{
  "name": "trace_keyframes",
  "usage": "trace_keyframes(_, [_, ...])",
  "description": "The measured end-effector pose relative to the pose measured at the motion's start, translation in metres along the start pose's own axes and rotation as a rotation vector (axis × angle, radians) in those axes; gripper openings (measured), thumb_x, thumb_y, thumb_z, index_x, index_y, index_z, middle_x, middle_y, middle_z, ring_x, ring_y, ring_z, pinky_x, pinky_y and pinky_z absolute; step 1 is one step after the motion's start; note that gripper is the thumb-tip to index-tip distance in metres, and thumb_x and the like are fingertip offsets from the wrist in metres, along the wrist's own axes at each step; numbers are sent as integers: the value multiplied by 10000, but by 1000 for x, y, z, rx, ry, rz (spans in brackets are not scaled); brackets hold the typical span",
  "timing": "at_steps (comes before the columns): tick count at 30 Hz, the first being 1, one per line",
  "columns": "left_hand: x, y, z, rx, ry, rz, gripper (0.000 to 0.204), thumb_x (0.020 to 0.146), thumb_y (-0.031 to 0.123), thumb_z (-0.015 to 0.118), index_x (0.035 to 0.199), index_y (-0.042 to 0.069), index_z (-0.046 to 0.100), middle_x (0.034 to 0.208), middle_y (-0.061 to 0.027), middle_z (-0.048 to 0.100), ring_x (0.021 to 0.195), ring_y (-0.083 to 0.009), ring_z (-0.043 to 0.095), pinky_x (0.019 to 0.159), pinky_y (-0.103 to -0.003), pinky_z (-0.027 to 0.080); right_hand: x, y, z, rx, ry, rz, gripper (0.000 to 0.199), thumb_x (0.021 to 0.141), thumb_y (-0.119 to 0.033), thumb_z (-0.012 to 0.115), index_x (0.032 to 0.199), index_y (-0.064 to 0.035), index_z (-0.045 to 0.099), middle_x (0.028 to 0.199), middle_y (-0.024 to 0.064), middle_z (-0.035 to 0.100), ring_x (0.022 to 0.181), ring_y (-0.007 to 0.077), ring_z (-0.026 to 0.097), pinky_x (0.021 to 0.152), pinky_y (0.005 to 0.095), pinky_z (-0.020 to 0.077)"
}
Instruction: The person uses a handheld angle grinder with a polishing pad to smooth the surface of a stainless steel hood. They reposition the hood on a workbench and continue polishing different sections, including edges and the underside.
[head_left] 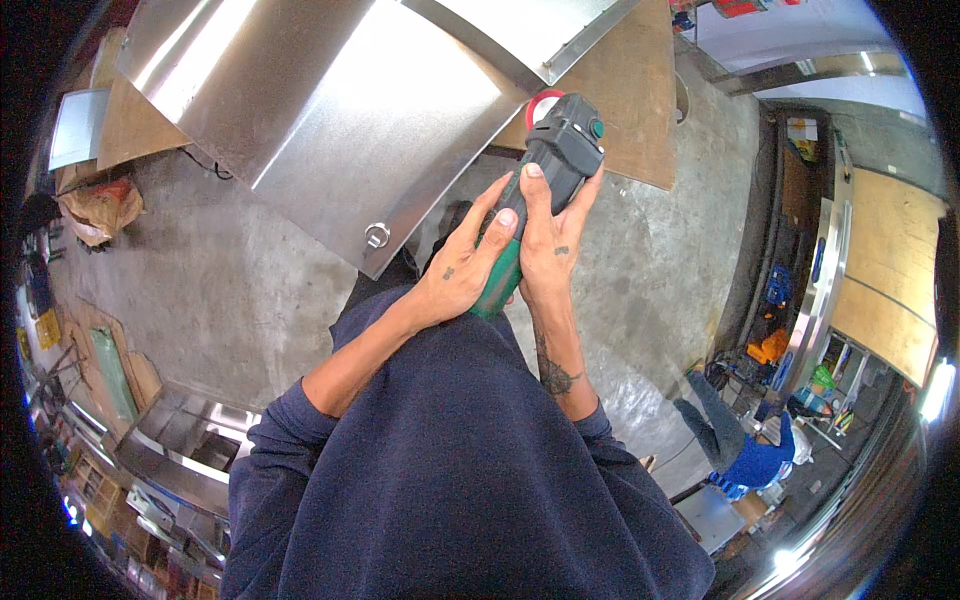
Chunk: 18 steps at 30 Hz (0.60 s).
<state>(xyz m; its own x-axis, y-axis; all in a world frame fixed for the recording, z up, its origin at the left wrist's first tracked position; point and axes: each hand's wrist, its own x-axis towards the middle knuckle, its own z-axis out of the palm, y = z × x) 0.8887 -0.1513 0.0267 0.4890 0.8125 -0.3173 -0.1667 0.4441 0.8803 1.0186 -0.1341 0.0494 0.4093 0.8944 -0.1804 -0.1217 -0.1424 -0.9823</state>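
Both of my hands are wrapped round a green and black angle grinder [568,150]. My left hand [462,268] grips its green body from the left side. My right hand [548,235] holds it nearer the head, thumb lying along the top. The grinder's red-rimmed disc [543,105] sits at the far end, by the edge of a shiny sheet-metal piece [385,130]. Whether the disc touches the metal I cannot tell. A small metal ring [377,235] is on the sheet's near corner. My palms hide part of the grinder's body.
A brown board [640,110] lies under the metal on the concrete floor [640,260]. At the right, a person in blue [755,460] is beside a cluttered workbench. A crumpled bag [100,210] rests at the far left, and a metal frame [185,435] stands at the lower left.
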Motion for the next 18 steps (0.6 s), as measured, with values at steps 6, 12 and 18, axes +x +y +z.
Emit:
trace_keyframes(6, [-4,14,1,-144,-23,-184,712,1197,491,432,1740,54,287,1698,-244,437,1576,-343,425,1284,-439,336,0,-4,3,-17,8,-4,935,1073,-189,718,1737,8,89,1465,189,516,1219,221,582,1075,375,489])
trace_keyframes(12, [-5,6,0,90,23,87,718,1191,460,466,1744,47,268,1696,-256,438,1518,-346,507,1260,-438,376,-6,-16,7,-29,11,-53,916,1074,-175,713,1730,20,104,1498,196,496,1248,220,567,1086,375,484])
trace_keyframes(18, [-10,45,16,295,-31,344,738,1177,433,507,1741,32,250,1714,-289,411,1553,-397,482,1257,-452,379,-8,-41,-13,-25,28,-231,887,1040,-281,768,1687,10,236,1475,170,517,1242,214,571,1076,377,487])
